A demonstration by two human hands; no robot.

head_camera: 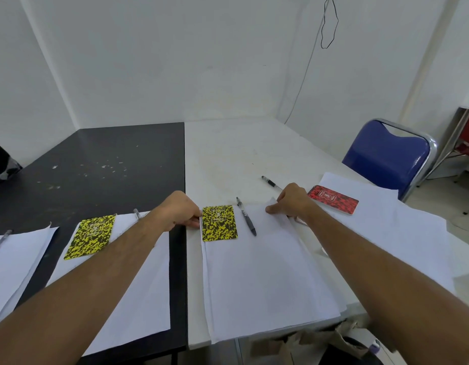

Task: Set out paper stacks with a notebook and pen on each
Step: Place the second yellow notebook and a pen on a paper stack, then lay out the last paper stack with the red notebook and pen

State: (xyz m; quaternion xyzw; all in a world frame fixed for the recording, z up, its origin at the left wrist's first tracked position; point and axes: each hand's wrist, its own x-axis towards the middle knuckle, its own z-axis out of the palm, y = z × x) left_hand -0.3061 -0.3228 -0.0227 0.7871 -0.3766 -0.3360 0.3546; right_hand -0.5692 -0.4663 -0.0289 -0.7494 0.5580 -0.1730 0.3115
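Two hands held the middle paper stack on the white table. The left hand pinched its far left corner beside a yellow notebook. The right hand gripped the far right corner. A pen lay by the notebook. The cover writing was too small to read. A red notebook sat on the right stack.

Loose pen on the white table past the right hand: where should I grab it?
Pinch the pen at mid-barrel from above, with the right hand. It lies flat and alone on the white table, its near end beside that hand.
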